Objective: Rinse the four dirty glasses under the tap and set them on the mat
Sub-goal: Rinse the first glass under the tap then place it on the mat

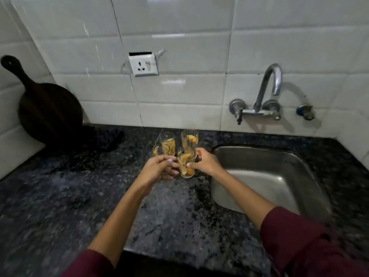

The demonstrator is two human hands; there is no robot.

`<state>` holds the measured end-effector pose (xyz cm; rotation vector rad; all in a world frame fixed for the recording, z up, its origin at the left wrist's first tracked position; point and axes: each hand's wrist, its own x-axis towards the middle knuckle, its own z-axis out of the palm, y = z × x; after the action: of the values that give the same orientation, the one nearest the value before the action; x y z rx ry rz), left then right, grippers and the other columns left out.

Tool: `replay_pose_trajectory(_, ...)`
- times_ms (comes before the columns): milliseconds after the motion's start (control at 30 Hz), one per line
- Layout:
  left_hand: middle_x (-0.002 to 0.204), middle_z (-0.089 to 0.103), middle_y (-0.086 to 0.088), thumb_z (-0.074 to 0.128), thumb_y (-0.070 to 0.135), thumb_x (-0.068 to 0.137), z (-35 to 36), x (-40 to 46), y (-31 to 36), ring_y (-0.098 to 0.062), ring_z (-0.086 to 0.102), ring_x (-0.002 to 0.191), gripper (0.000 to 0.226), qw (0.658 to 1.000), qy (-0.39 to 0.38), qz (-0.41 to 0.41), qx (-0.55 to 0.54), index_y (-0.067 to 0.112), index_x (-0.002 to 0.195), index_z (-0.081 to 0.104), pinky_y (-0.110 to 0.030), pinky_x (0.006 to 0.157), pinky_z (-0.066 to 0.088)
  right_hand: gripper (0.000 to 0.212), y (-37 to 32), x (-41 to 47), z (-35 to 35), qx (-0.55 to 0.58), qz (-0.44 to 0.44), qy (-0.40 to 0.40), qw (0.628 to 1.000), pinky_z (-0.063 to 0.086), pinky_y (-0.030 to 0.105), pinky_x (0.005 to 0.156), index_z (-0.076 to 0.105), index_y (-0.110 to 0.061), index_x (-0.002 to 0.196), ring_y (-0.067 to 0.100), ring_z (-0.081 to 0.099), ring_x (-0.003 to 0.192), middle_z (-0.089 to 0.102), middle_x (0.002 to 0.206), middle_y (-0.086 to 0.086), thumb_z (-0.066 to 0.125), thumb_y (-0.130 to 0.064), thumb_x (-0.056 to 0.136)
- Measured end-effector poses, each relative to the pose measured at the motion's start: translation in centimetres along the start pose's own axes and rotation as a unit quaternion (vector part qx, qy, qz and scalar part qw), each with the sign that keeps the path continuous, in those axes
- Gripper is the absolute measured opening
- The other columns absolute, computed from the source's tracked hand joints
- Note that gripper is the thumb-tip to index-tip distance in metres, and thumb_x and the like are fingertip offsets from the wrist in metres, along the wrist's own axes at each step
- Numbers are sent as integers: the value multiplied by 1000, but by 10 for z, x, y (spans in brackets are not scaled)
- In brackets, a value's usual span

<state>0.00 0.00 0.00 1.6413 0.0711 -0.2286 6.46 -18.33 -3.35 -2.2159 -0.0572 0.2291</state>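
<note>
Four clear glasses with citrus slices inside stand in a tight group on the dark granite counter, just left of the sink. My right hand point(207, 162) grips the front glass point(186, 166), thumb on its near side and fingers round the back. My left hand point(159, 168) is curled round the lower part of the left glass point(158, 150), whose rim shows above my fingers. Behind them stand a back-left glass point(169, 145) and a taller back-right glass point(189, 137). A dark mat point(107, 136) lies at the back left of the counter. The tap point(269, 86) is not running.
The steel sink point(259, 162) is set into the counter on the right, below the wall tap. A dark round cutting board point(48, 112) leans against the tiles at the left. A wall socket point(143, 65) sits above the glasses. Counter edge runs along the bottom.
</note>
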Motion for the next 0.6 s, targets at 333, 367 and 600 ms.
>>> replay_pose_trajectory(333, 84, 73, -7, 48, 7, 96, -25, 93, 40, -17, 69, 69, 17, 992, -7, 107, -70, 8, 98, 65, -25, 62, 56, 81, 3, 58, 44, -74, 29, 95, 992, 50, 36, 88, 38, -13, 127, 27, 56, 112, 54, 127, 10, 77, -47, 66)
replay_pose_trajectory(367, 85, 73, -7, 48, 6, 95, -23, 102, 43, -18, 69, 70, 17, 991, -16, 112, -66, 8, 99, 65, -25, 62, 56, 78, 4, 58, 40, -70, 32, 93, 993, 51, 36, 87, 40, -13, 124, 26, 57, 110, 56, 124, 9, 78, -47, 65)
replay_pose_trajectory(600, 103, 66, -10, 44, -25, 79, 31, 156, 59, -24, 61, 102, 43, 989, -89, 122, 8, 1, 109, 60, -27, 79, 53, 81, 2, 48, -44, 18, 47, 121, 991, 51, 33, 92, 48, -12, 124, 16, 61, 104, 63, 113, 1, 86, -37, 57)
